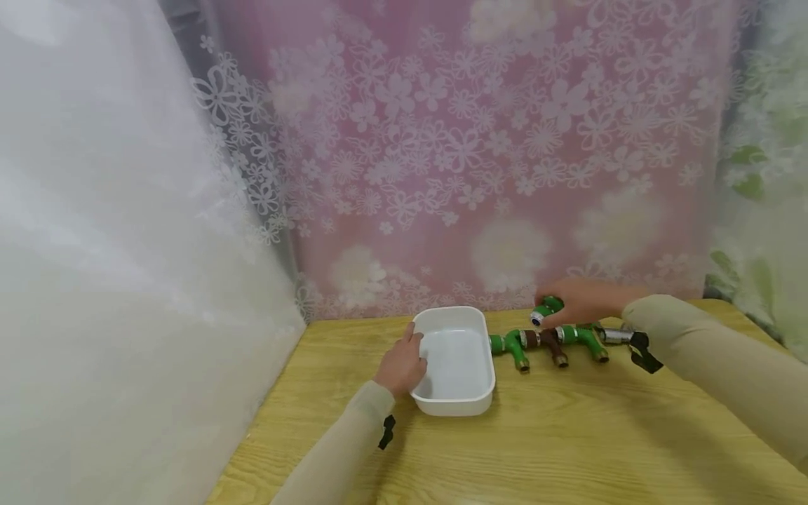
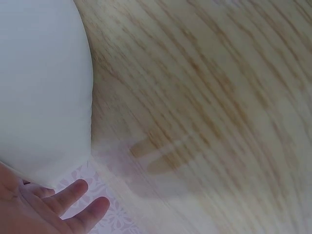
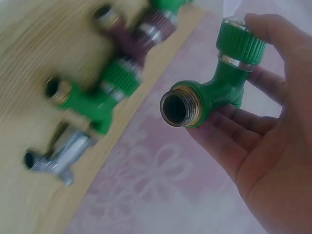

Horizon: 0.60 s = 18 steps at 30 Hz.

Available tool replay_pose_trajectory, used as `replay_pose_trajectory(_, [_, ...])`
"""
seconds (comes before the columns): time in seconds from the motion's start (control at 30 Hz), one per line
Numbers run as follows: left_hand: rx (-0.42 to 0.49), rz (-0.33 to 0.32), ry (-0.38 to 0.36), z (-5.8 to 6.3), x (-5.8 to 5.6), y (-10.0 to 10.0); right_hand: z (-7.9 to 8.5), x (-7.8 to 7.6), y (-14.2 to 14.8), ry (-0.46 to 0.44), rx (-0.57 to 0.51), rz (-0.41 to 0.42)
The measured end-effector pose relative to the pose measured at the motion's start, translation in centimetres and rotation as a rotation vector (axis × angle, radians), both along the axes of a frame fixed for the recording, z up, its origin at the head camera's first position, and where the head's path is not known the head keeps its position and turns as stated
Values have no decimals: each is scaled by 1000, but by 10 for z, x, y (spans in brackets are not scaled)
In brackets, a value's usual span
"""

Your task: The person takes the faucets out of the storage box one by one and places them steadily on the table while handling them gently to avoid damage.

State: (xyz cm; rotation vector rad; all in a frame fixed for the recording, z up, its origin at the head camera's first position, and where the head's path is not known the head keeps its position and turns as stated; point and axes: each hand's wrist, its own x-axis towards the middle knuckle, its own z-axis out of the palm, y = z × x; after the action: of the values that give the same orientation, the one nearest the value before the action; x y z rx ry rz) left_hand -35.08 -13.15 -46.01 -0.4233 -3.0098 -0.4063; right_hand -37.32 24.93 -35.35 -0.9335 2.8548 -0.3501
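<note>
A white rectangular tub (image 1: 457,407) sits on the table, no contents showing inside. My left hand (image 1: 400,365) holds its left rim, thumb over the edge; in the left wrist view, fingers (image 2: 90,214) stick out past the tub wall (image 2: 44,92). To the tub's right, my right hand (image 1: 583,300) grips a green tap (image 3: 226,83) raised above a row of taps. The right wrist view shows the thumb on its ribbed collar, other fingers beneath the body, and the brass threaded mouth facing the camera.
Along the back of the table lie a green tap (image 1: 519,351), a brown tap (image 1: 553,344), another green tap (image 1: 590,342) and a silver tap (image 1: 615,335). A floral curtain (image 1: 442,175) hangs right behind the wood-grain table (image 1: 536,449); a pale sheet (image 1: 126,245) borders the left.
</note>
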Motion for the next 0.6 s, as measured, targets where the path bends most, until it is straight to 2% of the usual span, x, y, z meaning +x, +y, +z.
replay_pose_trajectory(0.13, [3, -13, 0, 3, 2, 1, -3, -2, 27, -20, -17, -42])
replay_pose_trajectory(0.33, [9, 3, -11, 2, 2, 1, -15, -6, 61, -29, -55, -99])
replay_pose_trajectory(0.6, [18, 5, -22, -1, -1, 1, -27, -8, 92, -67, -58, -163])
